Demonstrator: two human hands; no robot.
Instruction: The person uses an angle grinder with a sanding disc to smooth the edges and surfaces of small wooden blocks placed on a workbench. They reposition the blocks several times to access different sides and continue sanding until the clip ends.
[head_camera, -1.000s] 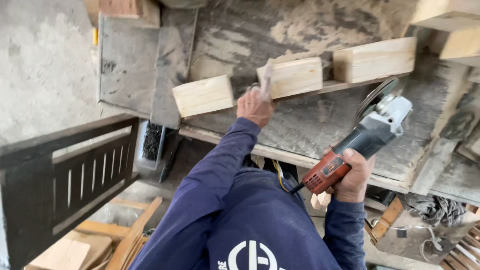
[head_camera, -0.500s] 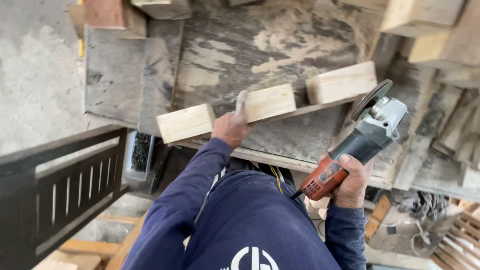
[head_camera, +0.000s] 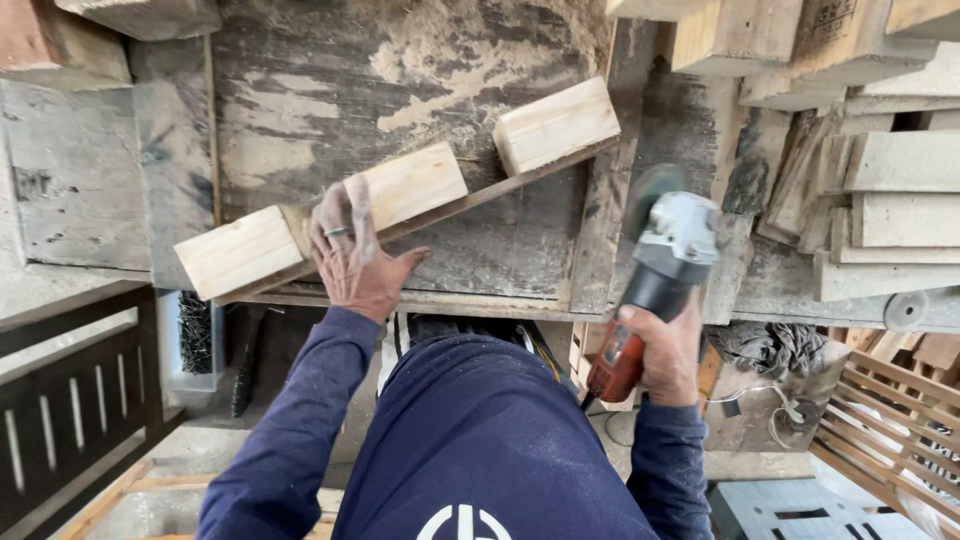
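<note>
My left hand (head_camera: 352, 258) presses down on a wooden piece made of three pale blocks (head_camera: 410, 185) fixed along a thin strip, lying slanted on a worn workbench (head_camera: 330, 90). The hand sits in the gap between the left block (head_camera: 235, 250) and the middle block. A third block (head_camera: 556, 124) is at the strip's upper right end. My right hand (head_camera: 665, 350) grips the red handle of an angle grinder (head_camera: 660, 260), held just right of the piece, its disc up near the bench's edge and apart from the wood.
Stacked timber offcuts (head_camera: 880, 190) fill the right side. More wood blocks (head_camera: 140, 15) lie at the top left. A dark slatted frame (head_camera: 70, 400) stands at lower left. Slatted wood (head_camera: 900, 420) and a rag (head_camera: 765, 345) lie at lower right below the bench.
The view has shifted, so the wooden piece sits lower and further left in frame. My left hand slid down onto the piece near the front edge. The grinder stays in my right hand.
</note>
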